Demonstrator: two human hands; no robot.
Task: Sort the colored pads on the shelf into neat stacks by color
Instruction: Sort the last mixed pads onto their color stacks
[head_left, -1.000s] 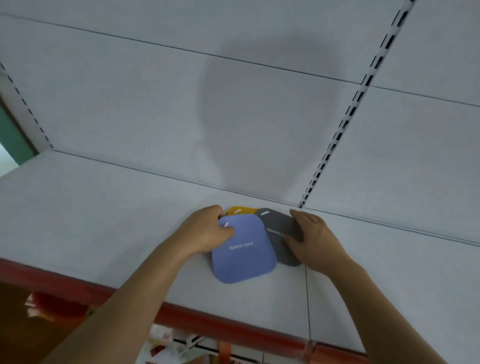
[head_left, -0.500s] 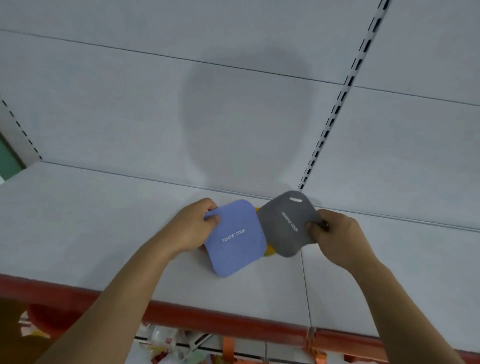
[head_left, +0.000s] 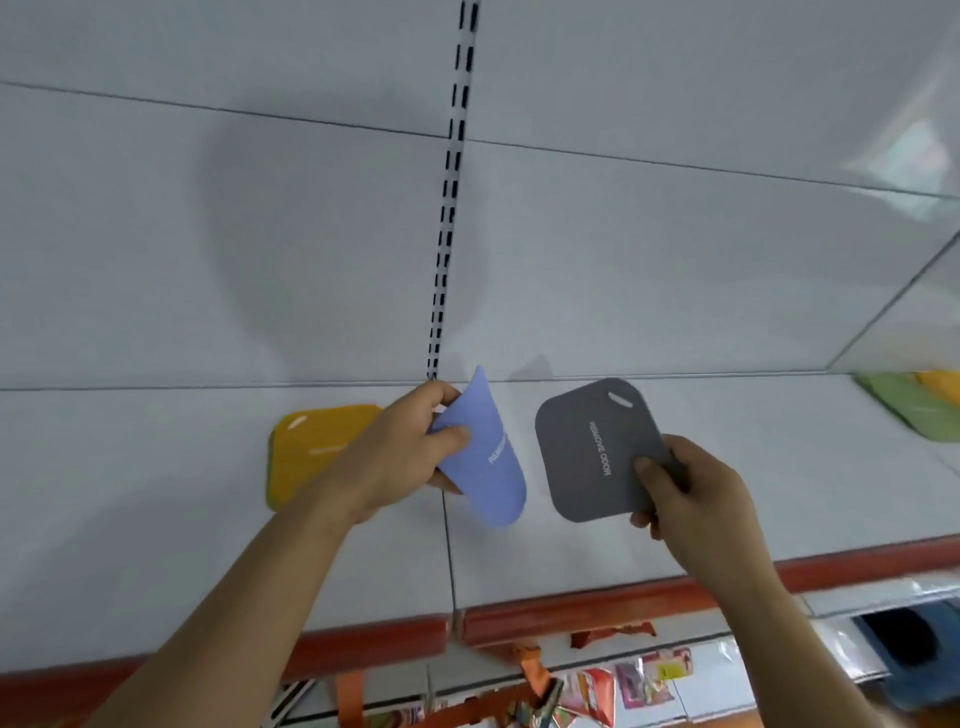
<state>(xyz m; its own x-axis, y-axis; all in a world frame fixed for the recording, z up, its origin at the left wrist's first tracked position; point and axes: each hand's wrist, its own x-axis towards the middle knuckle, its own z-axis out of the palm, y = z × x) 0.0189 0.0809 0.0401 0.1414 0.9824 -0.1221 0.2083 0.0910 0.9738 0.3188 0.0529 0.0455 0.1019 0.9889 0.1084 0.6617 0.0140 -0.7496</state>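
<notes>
My left hand (head_left: 405, 447) grips a blue pad (head_left: 485, 457), bent into a curve and lifted off the white shelf (head_left: 156, 509). My right hand (head_left: 685, 493) pinches a grey pad (head_left: 592, 447) by its lower right corner, with the thumb on top, and holds it flat above the shelf. A yellow pad (head_left: 311, 452) lies on the shelf to the left, partly behind my left wrist, with a green edge showing beneath it. At the far right of the shelf lie a green pad (head_left: 914, 405) and part of another yellow pad (head_left: 943, 384).
The shelf has a red front lip (head_left: 597, 608) and a white back panel with a slotted upright (head_left: 447, 234). A seam runs across the shelf between my hands. Packaged goods (head_left: 623, 686) hang on the level below.
Both hands have lifted their pads and moved apart. The blue pad now bends in my left hand. The view has swung right, which uncovers the yellow pad and the pads at far right.
</notes>
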